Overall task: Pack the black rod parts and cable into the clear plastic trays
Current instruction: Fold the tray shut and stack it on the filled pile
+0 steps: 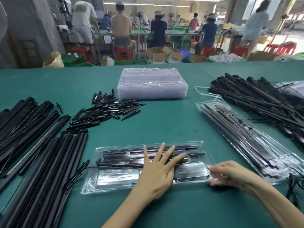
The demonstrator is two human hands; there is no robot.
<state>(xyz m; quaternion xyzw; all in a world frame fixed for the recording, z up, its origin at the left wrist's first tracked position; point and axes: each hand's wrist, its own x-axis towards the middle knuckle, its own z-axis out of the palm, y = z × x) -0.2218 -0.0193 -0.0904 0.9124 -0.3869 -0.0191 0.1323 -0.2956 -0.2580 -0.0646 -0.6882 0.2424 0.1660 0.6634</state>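
Clear plastic blister tray (115,183), lying flat on the green table (164,122) directly before me, its long channels filled with black rod parts (125,155). My left hand (158,170) rests on the tray's middle, fingers straight and spread, pressing on the rods. My right hand (230,175) pinches the tray's right end, thumb on top and fingers curled beneath the rim. A thin black cable (79,171) trails from the tray's left end onto the table.

To the right, a second filled clear tray (246,137) lies at an angle, well apart from the first. Beyond it, a heap of long black rods with attached cords (263,102). To the left, loose long black rods (41,145) lie fanned out near the tray; behind them, a pile of short black pointed spikes (105,109). At the table's middle rear, a stack of empty clear trays (151,86). Behind the table, workers (121,25) stand at another bench, backs turned.
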